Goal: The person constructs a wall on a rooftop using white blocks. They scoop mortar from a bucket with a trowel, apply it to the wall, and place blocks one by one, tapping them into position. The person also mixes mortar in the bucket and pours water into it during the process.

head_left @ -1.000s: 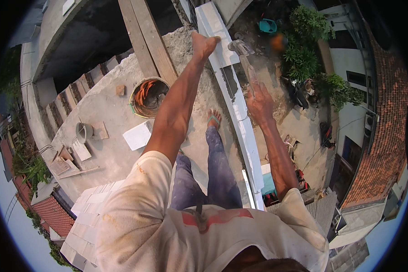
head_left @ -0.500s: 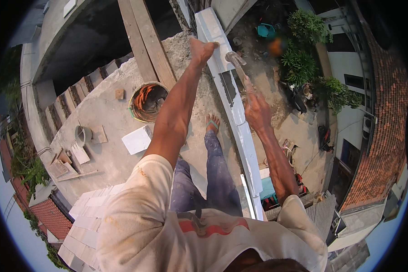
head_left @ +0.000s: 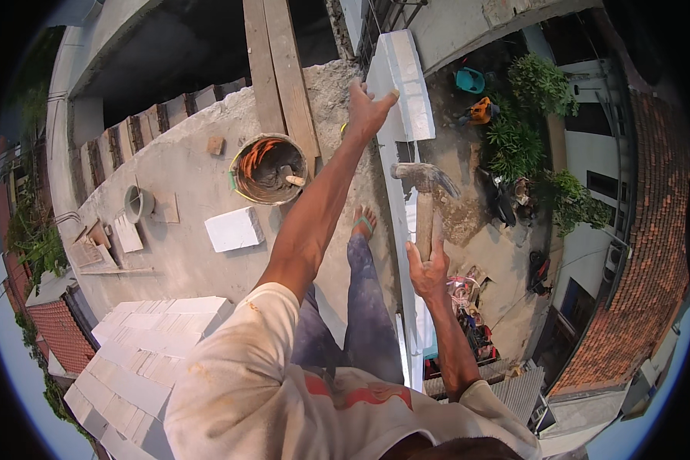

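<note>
My left hand (head_left: pixel 372 107) is at the near-left edge of a white block (head_left: pixel 413 92) on the narrow white wall (head_left: pixel 412 330), fingers apart, thumb against the block. My right hand (head_left: pixel 432 272) grips the wooden handle of a claw hammer (head_left: pixel 426 218), its metal head raised below the block, over the wall's right side. To the left stands a bucket (head_left: pixel 245 184) of grey mortar with orange inside and a trowel handle (head_left: pixel 294 179) sticking out. A loose white block (head_left: pixel 233 228) lies on the concrete floor beside it.
Wooden planks (head_left: pixel 287 92) span a dark opening behind. Lower left are stacked white blocks (head_left: pixel 138 345); at left, a grey pail (head_left: pixel 138 203) and scraps. Right of the wall is a drop to a yard with a person in orange (head_left: pixel 479 111), plants and motorbikes. Rebar (head_left: pixel 383 15) stands ahead.
The hammer has come back from the block toward me, its head now turned crosswise. My left hand sits slightly farther right in the view, which has shifted. The trowel handle in the bucket now shows.
</note>
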The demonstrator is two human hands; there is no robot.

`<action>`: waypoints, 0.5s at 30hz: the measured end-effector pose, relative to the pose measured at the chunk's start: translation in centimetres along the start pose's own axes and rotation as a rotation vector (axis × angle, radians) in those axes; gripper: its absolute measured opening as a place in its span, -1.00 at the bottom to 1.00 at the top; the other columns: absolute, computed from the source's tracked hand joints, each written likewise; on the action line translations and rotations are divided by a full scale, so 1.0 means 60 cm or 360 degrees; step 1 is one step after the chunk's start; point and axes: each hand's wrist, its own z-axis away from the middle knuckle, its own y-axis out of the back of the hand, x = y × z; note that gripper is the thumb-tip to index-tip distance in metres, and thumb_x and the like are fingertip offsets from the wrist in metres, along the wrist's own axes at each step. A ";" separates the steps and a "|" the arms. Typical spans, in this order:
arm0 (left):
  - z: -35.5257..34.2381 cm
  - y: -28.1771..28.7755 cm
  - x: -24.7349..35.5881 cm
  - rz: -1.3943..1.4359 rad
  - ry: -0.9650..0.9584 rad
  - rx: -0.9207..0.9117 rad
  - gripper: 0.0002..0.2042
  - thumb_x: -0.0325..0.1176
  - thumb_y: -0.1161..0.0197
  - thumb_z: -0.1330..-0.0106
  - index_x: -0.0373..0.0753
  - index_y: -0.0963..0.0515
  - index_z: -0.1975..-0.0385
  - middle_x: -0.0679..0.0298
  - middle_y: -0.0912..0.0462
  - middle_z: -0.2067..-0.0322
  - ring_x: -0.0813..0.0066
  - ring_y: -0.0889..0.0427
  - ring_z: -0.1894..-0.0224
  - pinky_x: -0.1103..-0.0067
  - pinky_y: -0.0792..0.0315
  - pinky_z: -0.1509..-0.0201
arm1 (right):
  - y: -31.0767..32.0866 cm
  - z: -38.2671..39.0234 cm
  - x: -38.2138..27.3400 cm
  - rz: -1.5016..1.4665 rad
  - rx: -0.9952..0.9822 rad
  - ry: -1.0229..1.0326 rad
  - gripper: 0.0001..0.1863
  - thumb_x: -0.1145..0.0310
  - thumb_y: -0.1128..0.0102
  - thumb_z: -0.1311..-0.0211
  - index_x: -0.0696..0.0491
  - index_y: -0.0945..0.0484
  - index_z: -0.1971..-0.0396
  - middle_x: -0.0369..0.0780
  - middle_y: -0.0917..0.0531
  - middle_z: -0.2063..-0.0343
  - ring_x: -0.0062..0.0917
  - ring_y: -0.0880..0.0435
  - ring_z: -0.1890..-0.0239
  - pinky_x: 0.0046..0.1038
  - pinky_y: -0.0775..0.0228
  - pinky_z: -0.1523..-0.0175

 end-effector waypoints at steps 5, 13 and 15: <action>0.247 0.242 -0.204 -0.0736 0.0328 0.0015 -0.19 -0.10 -0.41 -0.25 -0.54 -0.32 -0.39 -0.31 -0.42 -0.34 -0.16 -0.44 -0.40 0.22 -0.30 -0.49 | -0.128 0.143 0.144 0.0000 -0.0380 -0.0499 -0.11 0.34 -0.48 -0.24 0.16 -0.22 -0.51 0.14 -0.72 -0.03 -0.09 -0.78 -0.02 -0.25 -0.61 -0.14; 0.773 0.513 -0.364 -0.1513 0.2124 -0.0470 -0.02 0.06 -0.53 -0.14 -0.30 -0.19 -0.47 -0.03 -0.32 -0.41 -0.13 -0.35 -0.45 -0.03 -0.36 -0.43 | -0.471 0.173 0.426 -0.0072 -0.1123 -0.1065 -0.55 0.42 -0.44 -0.09 0.30 -0.50 0.07 -0.10 -0.63 0.50 -0.30 -0.69 0.55 -0.27 -0.58 0.43; 0.821 0.518 -0.367 -0.1546 0.2076 -0.0378 -0.03 0.05 -0.52 -0.15 -0.30 -0.18 -0.47 -0.05 -0.34 -0.38 -0.14 -0.37 -0.43 -0.01 -0.38 -0.41 | -0.548 0.156 0.470 0.0190 -0.1233 -0.1018 -0.44 0.35 -0.37 -0.07 0.31 -0.49 -0.05 0.08 -0.69 0.37 -0.11 -0.74 0.31 -0.21 -0.61 0.12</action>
